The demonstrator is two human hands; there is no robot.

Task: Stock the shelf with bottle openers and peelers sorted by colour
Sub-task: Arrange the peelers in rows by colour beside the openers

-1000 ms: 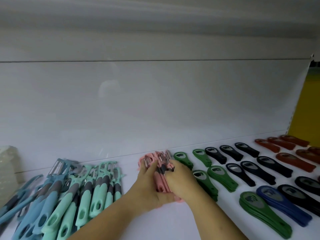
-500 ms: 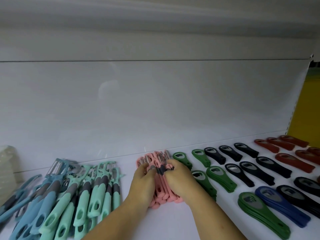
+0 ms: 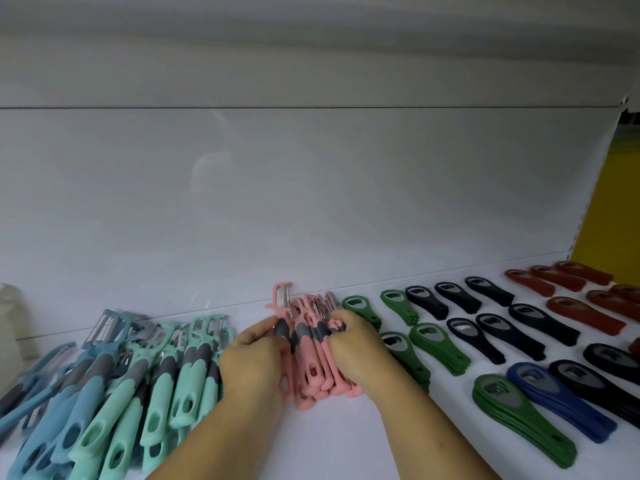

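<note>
Your left hand (image 3: 254,355) and right hand (image 3: 356,348) both grip the pink peelers (image 3: 313,362), fingers curled, just left of the green openers (image 3: 408,344).

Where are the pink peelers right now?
Head view, centre of the shelf: the pink peelers sit gripped between left hand and right hand, mint peelers to their left, green bottle openers to their right.

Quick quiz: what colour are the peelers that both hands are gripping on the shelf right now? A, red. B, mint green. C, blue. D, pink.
D: the left hand and the right hand are both curled round the bunch of pink peelers, while the mint peelers and blue peelers lie in heaps further left.
</note>
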